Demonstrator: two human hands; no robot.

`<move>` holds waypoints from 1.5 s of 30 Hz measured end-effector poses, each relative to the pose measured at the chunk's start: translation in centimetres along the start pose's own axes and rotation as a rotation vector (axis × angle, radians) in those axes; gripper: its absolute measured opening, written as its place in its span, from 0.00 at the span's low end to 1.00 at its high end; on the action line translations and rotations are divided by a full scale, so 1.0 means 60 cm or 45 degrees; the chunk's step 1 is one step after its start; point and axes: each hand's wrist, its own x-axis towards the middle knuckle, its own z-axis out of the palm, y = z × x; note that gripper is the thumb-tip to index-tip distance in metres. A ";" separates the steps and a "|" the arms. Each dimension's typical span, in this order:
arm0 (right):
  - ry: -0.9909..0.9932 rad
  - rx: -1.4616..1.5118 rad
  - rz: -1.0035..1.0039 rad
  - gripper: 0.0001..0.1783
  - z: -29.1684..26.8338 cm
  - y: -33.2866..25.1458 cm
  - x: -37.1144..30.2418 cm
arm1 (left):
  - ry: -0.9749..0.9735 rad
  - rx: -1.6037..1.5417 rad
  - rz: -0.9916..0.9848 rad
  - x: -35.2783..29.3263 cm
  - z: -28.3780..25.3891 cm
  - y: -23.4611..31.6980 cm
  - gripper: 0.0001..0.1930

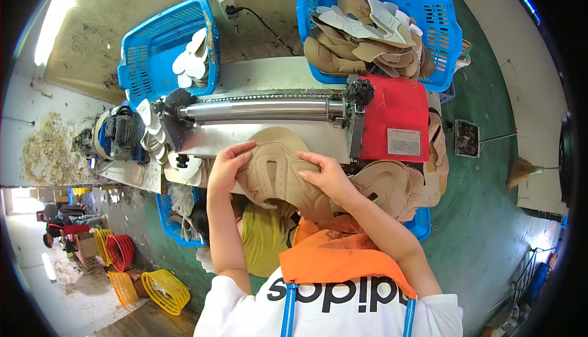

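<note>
A tan shoe upper (278, 156), a curved piece with a slot and stitched-looking lines, is held in front of the roller machine. My left hand (228, 165) grips its left edge, thumb and fingers closed on it. On the right edge my right hand (324, 176) holds it, fingers over the top. The upper's far end rests over the machine's metal feed plate (226, 141), just short of the steel roller (263, 109). Beside my right forearm lies a stack of similar tan uppers (389, 187). The underside of the held piece is hidden.
A red machine housing (392, 110) stands right of the roller. Behind it is a blue basket (441, 43) heaped with tan and white pieces; another blue basket (138, 61) at far left holds white pieces. A motor (119, 135) sits left. A broom (522, 171) leans at right.
</note>
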 end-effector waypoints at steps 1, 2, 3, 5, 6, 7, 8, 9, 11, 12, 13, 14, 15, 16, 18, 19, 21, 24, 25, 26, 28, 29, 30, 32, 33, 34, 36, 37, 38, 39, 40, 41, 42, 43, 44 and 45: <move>0.008 0.005 0.000 0.23 0.003 0.004 0.013 | 0.001 0.004 -0.053 0.015 -0.008 0.002 0.14; 0.037 0.071 0.020 0.24 0.004 0.008 0.023 | -0.002 0.007 -0.057 0.028 -0.016 0.003 0.14; 0.067 0.138 0.039 0.24 0.005 0.010 0.031 | 0.002 0.051 -0.047 0.039 -0.021 0.005 0.13; 0.104 0.171 0.011 0.24 0.009 0.010 0.042 | 0.012 0.093 -0.053 0.053 -0.015 0.022 0.07; 0.138 0.200 -0.019 0.24 0.009 0.010 0.047 | 0.007 0.095 -0.058 0.062 -0.016 0.023 0.07; 0.143 0.203 -0.015 0.24 0.007 0.009 0.052 | 0.000 0.148 -0.032 0.071 -0.019 0.023 0.06; 0.174 0.024 -0.110 0.24 0.005 0.007 0.058 | -0.006 0.203 -0.004 0.077 -0.022 0.024 0.05; 0.204 -0.156 -0.203 0.24 0.003 0.004 0.063 | -0.007 0.269 -0.031 0.081 -0.025 0.024 0.05; 0.227 -0.171 -0.190 0.23 0.002 0.001 0.066 | 0.073 0.515 0.111 0.083 -0.017 0.027 0.06; 0.248 -0.192 -0.180 0.23 0.003 0.002 0.064 | 0.153 0.755 0.261 0.083 -0.008 0.032 0.08; 0.254 -0.186 -0.172 0.23 0.002 0.011 0.062 | 0.204 1.041 0.240 0.084 -0.003 0.043 0.12; 0.309 -0.342 -0.207 0.21 -0.006 0.022 0.062 | 0.186 1.045 0.241 0.084 0.019 0.056 0.12; 0.363 -0.498 -0.238 0.20 -0.010 0.025 0.062 | 0.374 1.396 0.418 0.087 0.040 0.063 0.15; 0.387 -0.497 -0.229 0.20 -0.018 0.024 0.052 | 0.562 1.739 0.609 0.097 0.055 0.065 0.18; 0.069 0.050 0.399 0.18 -0.012 0.001 0.012 | 0.763 1.895 1.235 0.173 0.051 0.080 0.24; 0.122 0.077 0.250 0.16 -0.003 0.014 -0.003 | 0.764 2.022 0.979 0.223 0.056 0.075 0.25; 0.068 0.110 0.281 0.16 -0.007 0.033 -0.028 | 0.327 2.080 0.198 0.307 0.080 0.094 0.26; 0.043 0.105 0.381 0.15 -0.051 0.032 -0.095 | -0.216 1.555 -0.115 0.401 0.046 0.086 0.16; 0.109 -0.180 0.083 0.14 -0.051 0.029 -0.120 | -0.034 1.249 -0.165 0.446 -0.076 0.071 0.09; 0.246 -0.469 -0.181 0.13 -0.073 0.035 -0.152 | -0.621 1.763 0.526 0.461 -0.119 0.103 0.04; 0.821 -0.700 -0.130 0.12 -0.139 0.041 -0.212 | 0.333 1.573 0.722 0.425 0.020 0.181 0.08; 1.034 -0.873 -0.090 0.15 -0.164 0.055 -0.235 | 0.378 1.500 0.779 0.413 0.048 0.224 0.09; 1.236 -1.046 -0.061 0.18 -0.186 0.070 -0.246 | 0.440 1.424 0.839 0.405 0.070 0.273 0.11; 1.306 -1.013 0.054 0.21 -0.206 0.094 -0.259 | 0.721 1.558 1.067 0.401 0.151 0.339 0.12; 1.333 -0.971 0.176 0.25 -0.207 0.101 -0.260 | 0.794 1.602 1.194 0.390 0.194 0.366 0.12; 1.333 -0.960 0.149 0.25 -0.198 0.101 -0.255 | 0.877 1.652 1.319 0.378 0.230 0.385 0.11; 1.243 -0.881 0.229 0.28 -0.179 0.096 -0.250 | 1.006 1.701 1.587 0.379 0.291 0.410 0.11; 1.266 -0.935 0.201 0.28 -0.172 0.100 -0.245 | 1.010 1.646 1.645 0.380 0.318 0.420 0.12; 1.270 -0.931 0.176 0.28 -0.169 0.103 -0.243 | 1.005 1.585 1.704 0.385 0.344 0.426 0.12; 1.292 -0.937 0.119 0.28 -0.168 0.106 -0.243 | 1.021 1.585 1.723 0.392 0.364 0.429 0.12; 1.312 -0.943 0.062 0.28 -0.167 0.109 -0.241 | 0.937 1.548 1.850 0.401 0.381 0.430 0.13; 1.325 -0.883 0.069 0.27 -0.169 0.107 -0.242 | 0.831 1.499 1.976 0.404 0.405 0.433 0.14; 1.339 -0.878 0.058 0.27 -0.172 0.106 -0.243 | 0.829 1.491 1.995 0.404 0.421 0.443 0.14; 1.316 -0.872 0.087 0.27 -0.175 0.106 -0.245 | 0.642 1.422 1.800 0.404 0.435 0.456 0.14; 1.294 -0.862 0.116 0.27 -0.177 0.106 -0.246 | 0.458 1.351 1.604 0.402 0.448 0.467 0.15; 1.285 -0.833 0.118 0.26 -0.179 0.106 -0.244 | 0.235 1.350 1.546 0.415 0.441 0.501 0.19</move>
